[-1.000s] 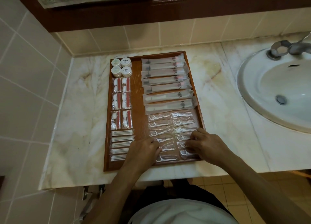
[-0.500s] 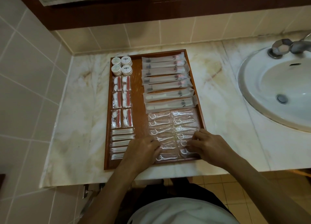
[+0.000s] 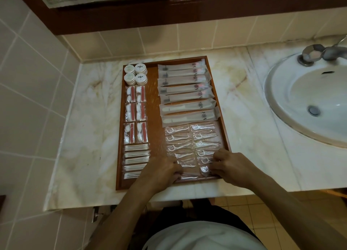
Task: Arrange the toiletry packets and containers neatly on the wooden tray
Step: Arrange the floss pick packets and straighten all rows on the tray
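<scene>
A wooden tray (image 3: 155, 118) lies on the marble counter. At its far left stand round white containers (image 3: 135, 74). Below them lie red-and-white packets (image 3: 135, 114), then cotton swab packets (image 3: 136, 160). Long toothbrush packets (image 3: 185, 88) fill the far right. Clear floss pick packets (image 3: 191, 138) lie in two columns at the near right. My left hand (image 3: 161, 171) has its fingers curled on the nearest floss packet of the left column. My right hand (image 3: 228, 165) pinches the nearest packet of the right column. Both hands hide the nearest packets.
A white sink (image 3: 309, 103) with a metal tap (image 3: 317, 53) sits to the right of the tray. Tiled walls close the left side and the back. The counter's front edge (image 3: 131, 201) runs just below the tray.
Both hands stay at the near floss pick packets, and only the fingers shift slightly. The right hand has drawn a little toward the tray's near edge.
</scene>
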